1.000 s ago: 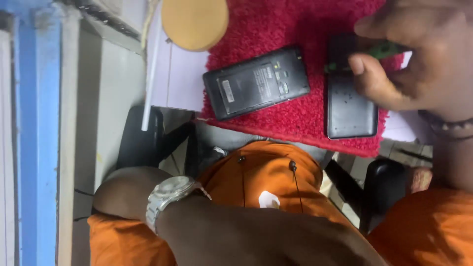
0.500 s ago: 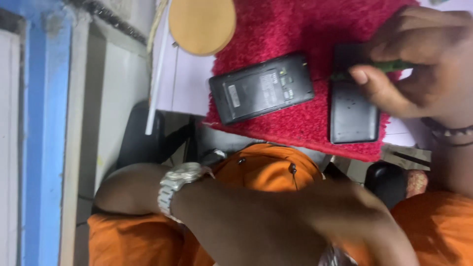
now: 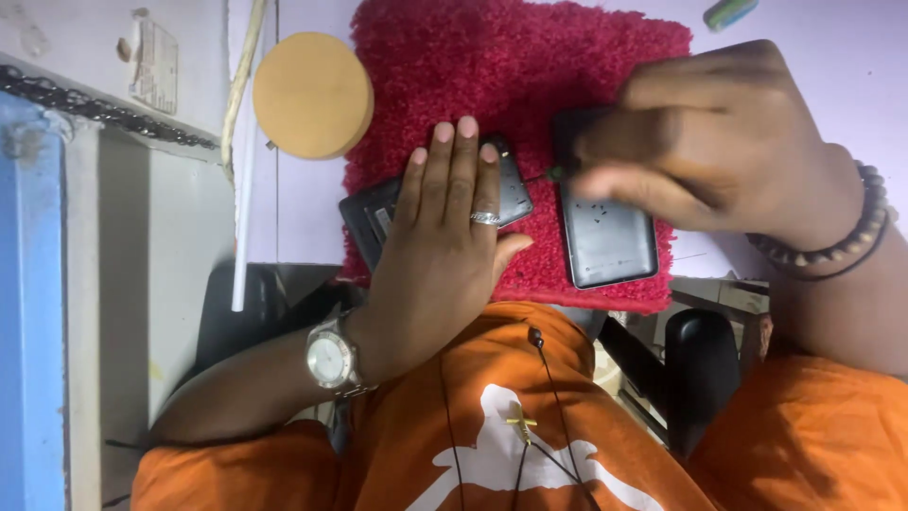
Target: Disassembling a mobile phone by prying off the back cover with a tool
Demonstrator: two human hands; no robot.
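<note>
A red shaggy mat (image 3: 530, 66) lies on a pale lilac table (image 3: 832, 57). On it rest a dark phone body (image 3: 371, 210) at the left and a grey back cover (image 3: 610, 237) at the right. My left hand (image 3: 445, 237), with a ring and a silver wristwatch, lies flat on the phone body, fingers apart. My right hand (image 3: 705, 142), a bead bracelet at its wrist, is closed on a thin green-tipped tool (image 3: 551, 174) above the top of the back cover.
A round tan disc (image 3: 312, 93) sits on the table left of the mat. A green object (image 3: 730, 11) lies at the far edge. A white rod (image 3: 242, 218) runs down the table's left side. A black chair armrest (image 3: 700, 374) stands below.
My left hand rose from my lap and came to rest flat on the phone body. My right hand stays over the back cover with the tool. The view shifted closer.
</note>
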